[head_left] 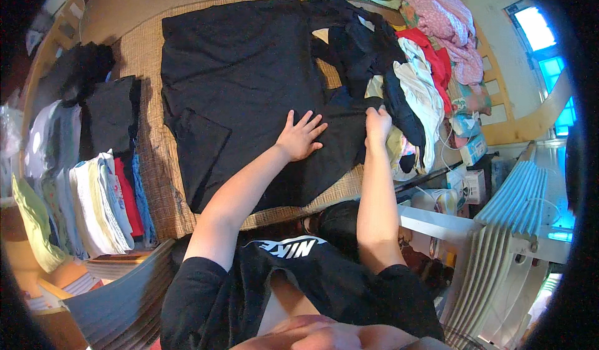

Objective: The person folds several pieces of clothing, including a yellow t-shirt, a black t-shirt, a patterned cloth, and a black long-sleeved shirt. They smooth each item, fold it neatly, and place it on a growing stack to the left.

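Observation:
A large black shirt (243, 69) lies spread over a woven mat (138, 50) in front of me, with a sleeve-like part showing at its lower left. My left hand (301, 136) rests flat on the cloth, fingers spread and holding nothing. To its right, my right hand (377, 125) is closed on the shirt's right-hand edge, beside the heap of clothes. The fingertips of that hand are partly hidden.
Rumpled clothes, including black pieces (355, 50), a white one (415, 88) and a red one (440, 69), pile up at the right. A pink dotted cloth (440, 19) lies behind them. Folded clothes (93, 200) stand in rows at the left. A wooden rail (499, 94) borders the right.

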### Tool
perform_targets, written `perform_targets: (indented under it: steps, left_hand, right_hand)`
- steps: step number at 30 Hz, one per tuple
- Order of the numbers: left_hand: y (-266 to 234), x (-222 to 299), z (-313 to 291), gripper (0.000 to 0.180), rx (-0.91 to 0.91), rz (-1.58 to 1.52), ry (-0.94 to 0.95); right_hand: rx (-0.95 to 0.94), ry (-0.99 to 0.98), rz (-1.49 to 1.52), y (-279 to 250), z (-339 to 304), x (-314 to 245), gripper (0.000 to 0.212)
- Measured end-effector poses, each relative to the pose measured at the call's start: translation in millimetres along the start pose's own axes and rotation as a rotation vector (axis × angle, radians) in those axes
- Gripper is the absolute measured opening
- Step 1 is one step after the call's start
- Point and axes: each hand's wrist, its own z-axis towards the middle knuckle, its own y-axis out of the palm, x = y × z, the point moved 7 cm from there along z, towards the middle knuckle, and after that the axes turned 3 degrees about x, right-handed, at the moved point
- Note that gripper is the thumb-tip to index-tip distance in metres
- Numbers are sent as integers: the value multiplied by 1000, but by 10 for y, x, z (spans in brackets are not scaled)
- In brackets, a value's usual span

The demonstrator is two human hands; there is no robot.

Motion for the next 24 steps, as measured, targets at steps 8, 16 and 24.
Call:
perform_targets:
  steps: [8, 16, 24]
  left_hand:
    - [187, -269, -13, 39, 96, -453, -126]
    - [-206, -529, -430, 19, 514, -436, -345]
    - [-102, -760, -383, 35, 504, -978, -874]
  right_hand:
    - [-1018, -338, -177, 826, -921, -527, 36]
    - [-470, -416, -269, 792, -31, 11, 19]
    - [-349, -365, -417, 1471, 226, 19, 29]
